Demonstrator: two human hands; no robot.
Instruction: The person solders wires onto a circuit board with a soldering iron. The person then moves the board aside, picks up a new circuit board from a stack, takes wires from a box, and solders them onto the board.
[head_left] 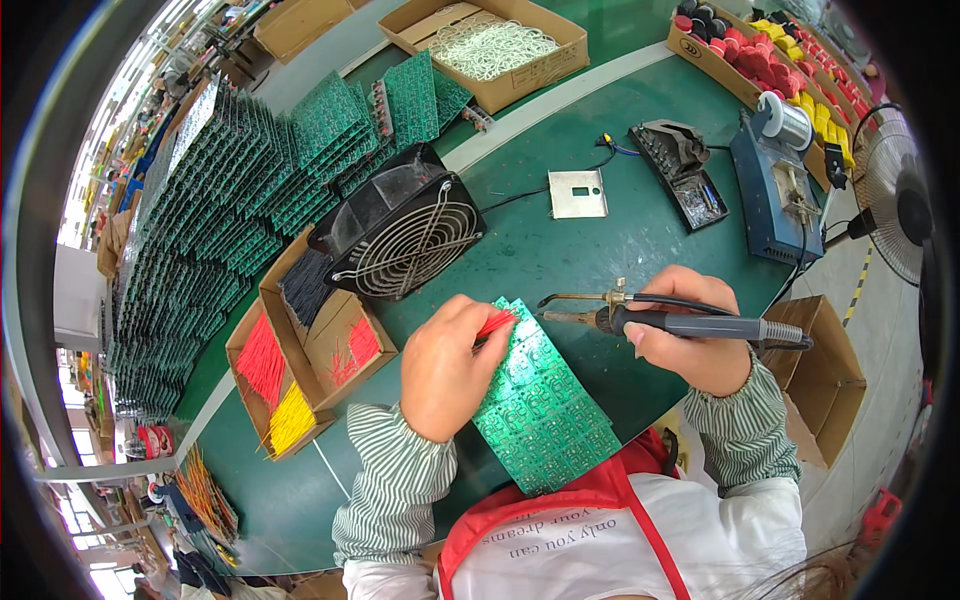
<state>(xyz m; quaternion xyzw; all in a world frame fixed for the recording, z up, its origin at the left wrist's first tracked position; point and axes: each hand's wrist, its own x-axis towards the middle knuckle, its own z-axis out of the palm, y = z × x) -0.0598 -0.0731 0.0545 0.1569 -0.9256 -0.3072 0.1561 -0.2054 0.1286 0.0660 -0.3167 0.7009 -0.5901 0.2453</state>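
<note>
A green circuit board panel (pixel 545 405) lies at the table's near edge, its lower end against my red apron. My left hand (pixel 450 360) is closed on a small bunch of red wires (pixel 494 322) at the panel's far left corner. In my right hand (pixel 690 330) is a soldering iron (pixel 700 325) with a thin metal feed tube fixed along it. Its tip points left, a little to the right of the panel's far end. Whether the tip touches anything I cannot tell.
Left stands a cardboard tray (pixel 330 385) of red, yellow and dark wires, with a black fan (pixel 400 225) behind it. Stacked circuit boards (pixel 200 220) fill the far left. A solder feeder (pixel 770 180), a black parts tray (pixel 680 175) and a metal plate (pixel 578 194) sit far right.
</note>
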